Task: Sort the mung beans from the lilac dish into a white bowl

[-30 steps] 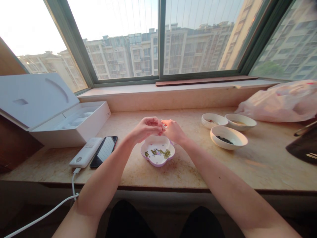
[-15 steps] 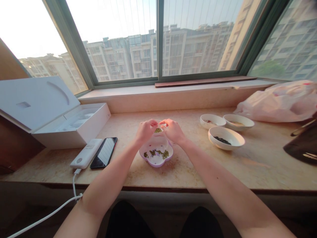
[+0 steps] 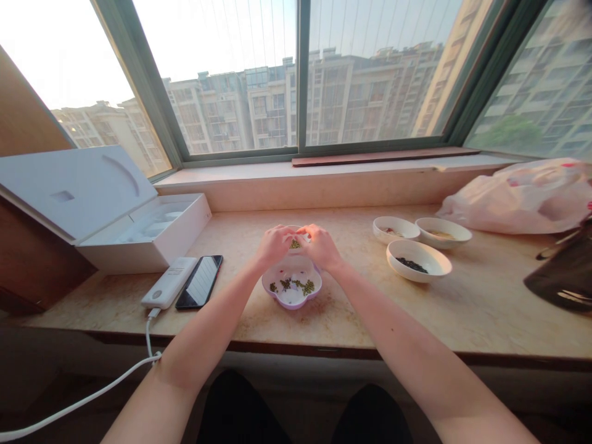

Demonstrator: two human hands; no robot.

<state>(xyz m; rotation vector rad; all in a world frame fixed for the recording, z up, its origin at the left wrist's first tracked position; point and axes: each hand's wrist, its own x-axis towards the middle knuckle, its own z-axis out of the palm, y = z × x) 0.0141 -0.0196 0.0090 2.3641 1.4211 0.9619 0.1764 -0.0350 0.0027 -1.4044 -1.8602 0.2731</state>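
Observation:
My left hand (image 3: pixel 274 243) and my right hand (image 3: pixel 319 245) meet fingertip to fingertip over a small white bowl (image 3: pixel 296 249) holding green beans (image 3: pixel 295 244), which look like mung beans. Fingers on both hands are curled inward and pinched; whatever is between them is hidden or too small to make out. Directly in front of that bowl sits a flower-shaped white dish (image 3: pixel 292 302) with a purple rim. Several small clusters of green beans (image 3: pixel 307 287) are spread over its bottom.
To the right stand three white bowls, the nearest (image 3: pixel 439 269) with dark bits inside. A plastic bag (image 3: pixel 518 196) and a dark container (image 3: pixel 562 271) lie beyond. At left are an open white box (image 3: pixel 152 240), a power bank (image 3: pixel 170 282) with cable, and a phone (image 3: pixel 200 282).
My hands have drawn slightly closer together over the small bowl, fingers more curled. The camera view has shifted a little; the dishes stay in place.

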